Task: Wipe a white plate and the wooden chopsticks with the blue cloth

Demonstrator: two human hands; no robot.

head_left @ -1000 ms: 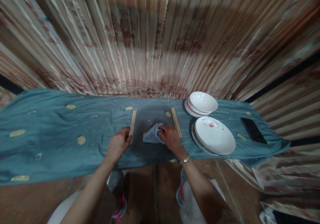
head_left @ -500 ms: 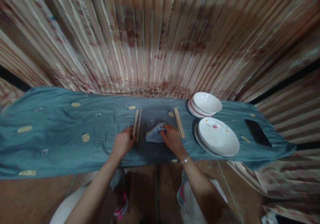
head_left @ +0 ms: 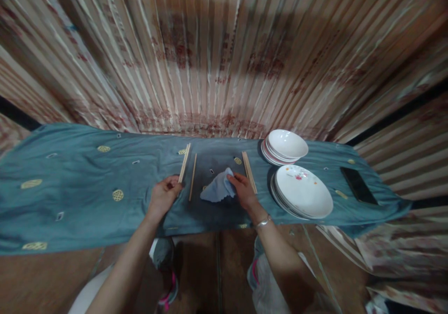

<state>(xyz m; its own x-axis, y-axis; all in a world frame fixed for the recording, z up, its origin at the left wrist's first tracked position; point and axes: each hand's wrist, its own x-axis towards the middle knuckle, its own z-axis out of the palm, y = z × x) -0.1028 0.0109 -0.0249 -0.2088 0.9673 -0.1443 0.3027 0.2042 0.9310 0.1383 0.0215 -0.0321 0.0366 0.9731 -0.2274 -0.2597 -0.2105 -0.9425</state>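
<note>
My left hand [head_left: 164,195] is closed around the lower ends of a few light wooden chopsticks [head_left: 185,162], which tilt up and away from me. Just to their right, a single chopstick [head_left: 193,177] lies on the teal tablecloth. Between thumb and fingers, my right hand [head_left: 242,189] pinches the corner of a pale blue cloth [head_left: 219,187]; the cloth droops to the left over the table. A bundle of several chopsticks [head_left: 249,171] lies just beyond my right hand, which partly covers its near side.
To the right stand a stack of white bowls [head_left: 287,144] and, nearer me, a stack of white flowered plates [head_left: 304,192]. A black phone [head_left: 358,184] lies at the far right of the tablecloth [head_left: 84,178]. A pleated curtain [head_left: 210,71] hangs behind the table.
My left hand has moved left and lifted its chopsticks away from the single one. The cloth in my right hand has been raised and spread a little.
</note>
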